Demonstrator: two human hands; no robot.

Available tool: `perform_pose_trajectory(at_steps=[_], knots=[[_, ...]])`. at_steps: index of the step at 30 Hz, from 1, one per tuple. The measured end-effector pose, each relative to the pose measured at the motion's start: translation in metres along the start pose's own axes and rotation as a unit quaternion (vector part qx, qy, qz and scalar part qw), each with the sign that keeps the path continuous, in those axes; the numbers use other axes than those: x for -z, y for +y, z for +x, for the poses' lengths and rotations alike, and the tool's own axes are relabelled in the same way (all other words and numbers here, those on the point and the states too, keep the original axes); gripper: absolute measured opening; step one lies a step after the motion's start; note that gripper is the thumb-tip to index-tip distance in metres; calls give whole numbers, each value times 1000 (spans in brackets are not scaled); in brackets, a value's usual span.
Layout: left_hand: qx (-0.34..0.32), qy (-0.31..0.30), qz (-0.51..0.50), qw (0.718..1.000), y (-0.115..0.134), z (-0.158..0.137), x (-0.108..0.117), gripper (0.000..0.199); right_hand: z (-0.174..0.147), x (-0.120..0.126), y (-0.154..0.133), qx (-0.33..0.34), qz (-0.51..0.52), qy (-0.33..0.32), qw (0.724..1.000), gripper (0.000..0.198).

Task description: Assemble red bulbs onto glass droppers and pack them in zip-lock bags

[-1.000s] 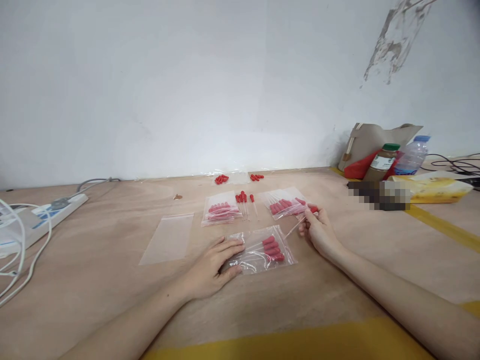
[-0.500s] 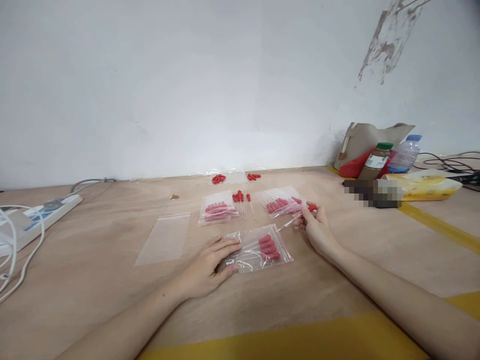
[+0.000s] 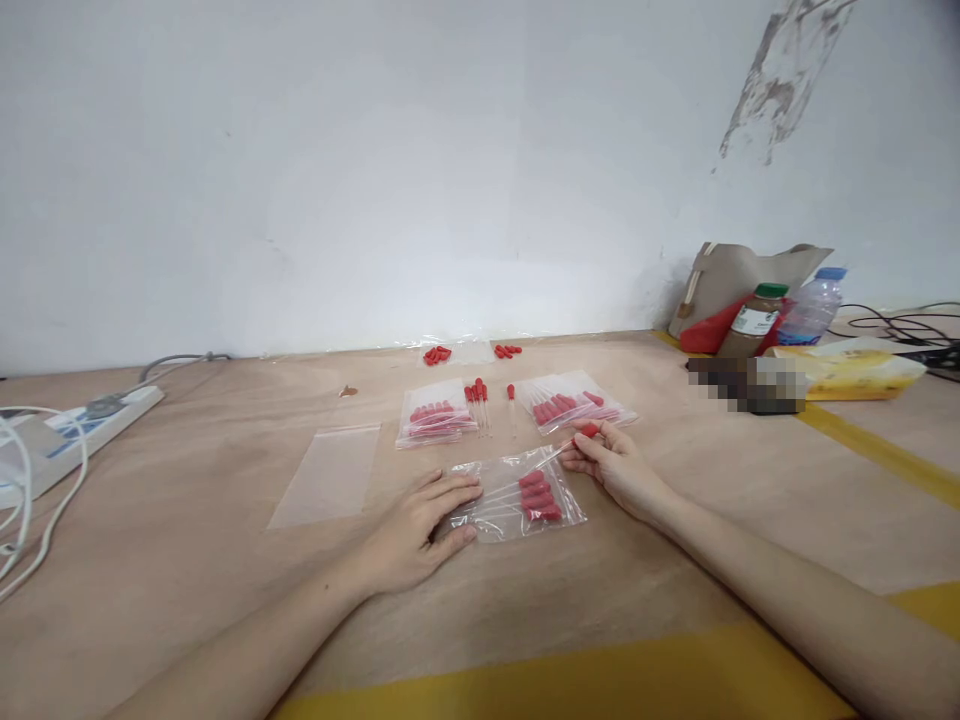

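My left hand (image 3: 427,530) lies with its fingers stretched out on the left end of a clear zip bag (image 3: 491,520). Several droppers with red rubber bulbs (image 3: 540,497) lie inside this bag, their thin tubes pointing left. Between the thumb and fingers of my right hand (image 3: 611,460) is another dropper (image 3: 587,431), held by its red bulb. Its glass tube slants down left at the bag's upper right corner, apparently within the opening. Behind the bag, several loose droppers (image 3: 480,393) and a single dropper (image 3: 511,395) lie on the table.
Filled dropper bags lie in a left stack (image 3: 435,420) and a right stack (image 3: 570,405). A flat zip bag (image 3: 330,475) lies left. Red bulbs (image 3: 437,355) are near the wall. A power strip (image 3: 112,410), bottles (image 3: 750,320) and a tissue pack (image 3: 847,370) stand at the sides.
My right hand has moved left and slightly down, bringing the dropper's tube over the bag's corner. The single loose dropper has shifted a little right. My left hand stays in place.
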State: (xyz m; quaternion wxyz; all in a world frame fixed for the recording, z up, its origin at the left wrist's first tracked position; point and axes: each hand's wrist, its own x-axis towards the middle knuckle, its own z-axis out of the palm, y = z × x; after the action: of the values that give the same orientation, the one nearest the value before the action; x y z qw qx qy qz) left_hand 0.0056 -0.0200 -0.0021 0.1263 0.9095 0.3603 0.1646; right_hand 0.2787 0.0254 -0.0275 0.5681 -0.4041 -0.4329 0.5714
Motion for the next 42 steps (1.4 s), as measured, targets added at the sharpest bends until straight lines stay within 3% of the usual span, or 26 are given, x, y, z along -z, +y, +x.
perform_pose_trajectory(at_steps=[4, 10, 17, 22, 27, 31, 35, 37, 40, 42], knots=[[7, -2, 1, 1000, 0, 0, -1, 40, 0, 2, -1, -10, -59, -37, 998, 28], [18, 7, 6, 1000, 2, 0, 0, 43, -3, -2, 1, 25, -136, -85, 987, 34], [14, 9, 11, 1000, 2, 0, 0, 43, 5, -6, 6, 80, -284, -70, 953, 25], [24, 11, 18, 999, 3, 0, 0, 43, 6, -15, 6, 66, -267, -87, 957, 23], [28, 15, 16, 999, 6, 1, 2, 43, 6, -20, 8, 70, -255, -41, 964, 25], [24, 17, 9, 1000, 5, 1, 1, 43, 7, -19, 7, 80, -257, -96, 958, 20], [11, 10, 2, 1000, 4, 1, 0, 42, 10, -13, 2, 117, -312, -183, 925, 18], [2, 6, -2, 1000, 4, 1, 1, 40, 12, -10, -1, 83, -316, -185, 927, 19], [-4, -1, -5, 1000, 4, 2, 1, 38, 12, -9, -5, -8, -296, -105, 949, 25], [-2, -3, -5, 1000, 4, 2, 2, 38, 10, -11, -6, -32, -286, -96, 953, 29]])
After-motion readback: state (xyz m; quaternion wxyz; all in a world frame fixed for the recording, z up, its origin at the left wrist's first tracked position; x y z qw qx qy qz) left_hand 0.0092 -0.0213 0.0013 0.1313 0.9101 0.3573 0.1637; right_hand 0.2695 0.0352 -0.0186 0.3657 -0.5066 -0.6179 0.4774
